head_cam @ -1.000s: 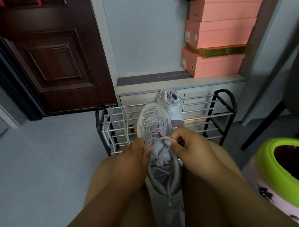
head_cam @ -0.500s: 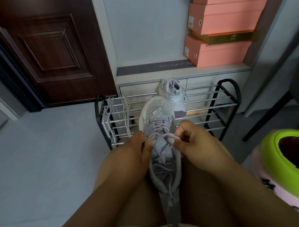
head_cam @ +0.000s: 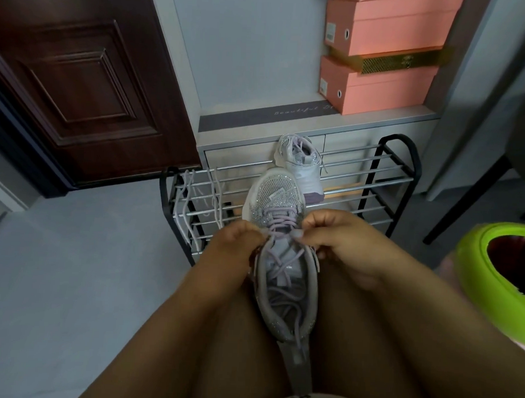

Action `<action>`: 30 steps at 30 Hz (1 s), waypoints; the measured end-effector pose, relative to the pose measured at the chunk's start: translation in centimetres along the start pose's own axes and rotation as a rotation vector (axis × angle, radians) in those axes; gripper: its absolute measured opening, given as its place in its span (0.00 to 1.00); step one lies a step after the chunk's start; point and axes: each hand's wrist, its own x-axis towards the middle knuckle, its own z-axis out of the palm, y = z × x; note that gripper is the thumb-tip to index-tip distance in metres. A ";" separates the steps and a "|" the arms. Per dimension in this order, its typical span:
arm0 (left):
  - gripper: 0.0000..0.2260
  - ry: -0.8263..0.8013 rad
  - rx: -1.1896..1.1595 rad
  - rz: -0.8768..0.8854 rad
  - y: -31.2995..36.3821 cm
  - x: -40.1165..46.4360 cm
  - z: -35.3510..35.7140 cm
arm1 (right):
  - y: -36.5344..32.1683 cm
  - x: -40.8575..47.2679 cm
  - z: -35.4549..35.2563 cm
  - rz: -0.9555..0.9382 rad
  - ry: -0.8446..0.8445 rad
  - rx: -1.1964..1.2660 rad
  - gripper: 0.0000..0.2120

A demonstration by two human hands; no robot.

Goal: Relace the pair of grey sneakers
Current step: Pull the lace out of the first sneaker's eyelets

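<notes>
While a dark wooden door [head_cam: 80, 79] fills the far left above the grey floor [head_cam: 56, 280], a black-framed shoe rack [head_cam: 177, 201] stands further right with loose lilac laces [head_cam: 186, 201] draped over its left rails. Next comes the left hand [head_cam: 235, 248], its curled fingers pinching the lilac lace [head_cam: 279, 226] at the left edge of a grey sneaker [head_cam: 273, 193], which lies between the person's thighs with its toe pointing away toward the rack. Behind that toe, the second grey sneaker [head_cam: 301, 167] sits on the rack's top rails. Just right of the lap sneaker's tongue, the right hand [head_cam: 343, 241] pinches the same lace between thumb and curled fingers. Stacked pink shoeboxes [head_cam: 381, 59] rest on a ledge above, and a green-rimmed bin [head_cam: 498, 275] sits at the far right
</notes>
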 end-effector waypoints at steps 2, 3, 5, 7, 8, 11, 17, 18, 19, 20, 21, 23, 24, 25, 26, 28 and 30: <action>0.11 -0.052 -0.184 -0.048 0.2 0.2 -0.3 | -0.2 0.3 -0.4 -0.001 0.012 0.090 0.11; 0.13 -0.077 -0.269 -0.050 0.2 0.2 -0.4 | -0.3 0.4 -0.6 -0.014 0.023 0.125 0.10; 0.16 -0.100 -0.303 -0.002 0.2 0.5 -0.8 | -0.4 0.7 -0.6 -0.063 0.031 0.155 0.10; 0.14 -0.075 -0.267 0.031 0.4 1.0 -1.3 | -0.7 0.9 -0.7 -0.100 0.018 0.158 0.11; 0.13 -0.059 -0.276 0.033 0.7 1.3 -1.6 | -1.0 1.0 -0.9 -0.103 0.008 0.169 0.10; 0.05 -0.058 -0.415 0.039 1.3 1.7 -2.6 | -1.9 1.2 -3.0 -0.089 -0.001 0.340 0.05; 0.05 0.022 -0.126 0.091 1.4 2.0 -4.8 | -0.8 1.3 -7.1 -0.168 0.065 0.412 0.06; 0.06 0.041 0.055 0.141 1.3 2.1 -5.4 | -0.4 1.3 -7.2 -0.193 0.085 0.344 0.05; 0.06 0.030 0.213 0.194 1.3 2.2 -5.8 | -0.1 1.2 -7.2 -0.218 0.092 0.270 0.04; 0.06 -0.005 0.321 0.243 1.3 2.3 -5.9 | 0.1 1.2 -6.9 -0.237 0.089 0.188 0.04; 0.06 -0.053 0.399 0.280 1.3 2.3 -5.8 | 0.2 1.2 -6.4 -0.253 0.081 0.091 0.04; 0.09 -0.119 0.559 0.338 1.1 2.4 -5.0 | 0.2 1.3 -5.3 -0.283 0.063 -0.132 0.05; 0.11 -0.143 0.623 0.365 0.9 2.5 -4.5 | 0.2 1.3 -4.7 -0.293 0.046 -0.234 0.07; 0.13 -0.166 0.651 0.387 0.7 2.6 -4.0 | 0.2 1.3 -4.0 -0.295 0.021 -0.323 0.08; 0.15 -0.186 0.647 0.406 0.5 2.6 -3.6 | 0.2 1.3 -3.5 -0.296 -0.007 -0.408 0.08; 0.17 -0.199 0.611 0.421 -0.1 2.6 -3.2 | 0.3 1.2 -2.5 -0.322 -0.050 -0.535 0.08; 0.19 -0.201 0.568 0.411 -0.3 2.5 -3.1 | 0.4 1.0 -1.9 -0.348 -0.082 -0.582 0.08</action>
